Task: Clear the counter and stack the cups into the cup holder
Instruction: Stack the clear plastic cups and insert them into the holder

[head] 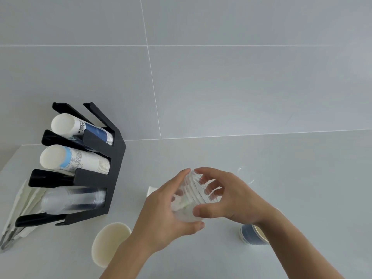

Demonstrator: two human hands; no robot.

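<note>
Head view: two hands held clear cups (191, 198) above the counter (261, 158).
Left hand (163, 218): fingers wrapped round the cups.
Right hand (231, 196): fingers closed round them too.
Holder (112, 158): stood left, well apart.

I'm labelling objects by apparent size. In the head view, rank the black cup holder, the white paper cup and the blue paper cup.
1. black cup holder
2. white paper cup
3. blue paper cup, partly hidden by the right hand, so less sure.
</note>
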